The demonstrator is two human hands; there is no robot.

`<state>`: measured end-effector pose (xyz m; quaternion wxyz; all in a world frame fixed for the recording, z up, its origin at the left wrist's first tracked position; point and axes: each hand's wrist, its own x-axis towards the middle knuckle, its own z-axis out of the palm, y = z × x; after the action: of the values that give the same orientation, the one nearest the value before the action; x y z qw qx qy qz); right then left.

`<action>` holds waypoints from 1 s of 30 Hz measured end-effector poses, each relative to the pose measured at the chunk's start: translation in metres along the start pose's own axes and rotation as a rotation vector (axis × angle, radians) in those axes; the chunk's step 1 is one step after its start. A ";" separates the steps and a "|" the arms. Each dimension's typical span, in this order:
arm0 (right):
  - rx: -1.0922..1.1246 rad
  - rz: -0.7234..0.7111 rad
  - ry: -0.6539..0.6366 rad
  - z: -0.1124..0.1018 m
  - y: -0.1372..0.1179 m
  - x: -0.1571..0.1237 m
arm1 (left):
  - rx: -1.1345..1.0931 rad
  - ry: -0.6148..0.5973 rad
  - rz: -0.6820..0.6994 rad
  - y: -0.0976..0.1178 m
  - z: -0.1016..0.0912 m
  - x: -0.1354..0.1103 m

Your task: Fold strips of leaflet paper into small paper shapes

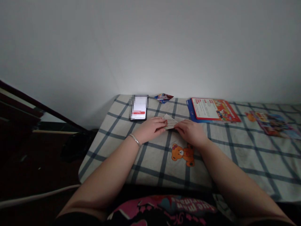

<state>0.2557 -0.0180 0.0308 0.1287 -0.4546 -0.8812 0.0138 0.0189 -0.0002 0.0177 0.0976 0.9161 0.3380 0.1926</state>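
Observation:
A small folded piece of pale paper (170, 121) lies on a checked cloth (235, 150) with a bear print. My left hand (151, 128), with a bracelet at the wrist, pinches the paper's left edge with closed fingers. My right hand (191, 131) presses on its right side, fingers curled over it. Both hands rest on the cloth, close together.
A lit phone (139, 108) lies just beyond my left hand. A small folded coloured paper (164, 97) sits near the wall. A red and blue booklet (213, 110) and another coloured sheet (274, 124) lie to the right. The cloth's left edge drops to a dark floor.

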 end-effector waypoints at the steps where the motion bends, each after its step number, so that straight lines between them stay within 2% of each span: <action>1: -0.002 -0.002 -0.006 -0.001 0.000 -0.001 | -0.026 0.003 0.006 -0.001 0.000 -0.003; 10: 0.010 -0.042 -0.046 -0.007 0.003 -0.002 | -0.116 -0.015 -0.056 -0.009 -0.007 -0.011; 13: 0.029 -0.038 -0.039 -0.007 0.003 -0.002 | -0.012 -0.035 -0.036 -0.002 -0.009 -0.009; 17: 0.058 -0.040 -0.033 -0.007 0.003 -0.002 | 0.198 -0.056 -0.051 0.019 -0.008 -0.004; 20: 0.082 -0.042 -0.016 -0.006 0.002 -0.001 | 0.276 -0.040 -0.108 0.030 -0.002 0.000; 26: 0.062 -0.072 0.033 0.001 -0.002 0.004 | 0.278 0.015 -0.201 0.030 0.007 0.005; 30: 0.067 -0.003 0.074 0.008 -0.004 0.010 | 0.278 0.038 -0.214 0.025 0.007 0.007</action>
<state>0.2450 -0.0115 0.0260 0.1765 -0.4491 -0.8755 0.0261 0.0414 -0.0154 0.0209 -0.0166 0.8756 0.4588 0.1500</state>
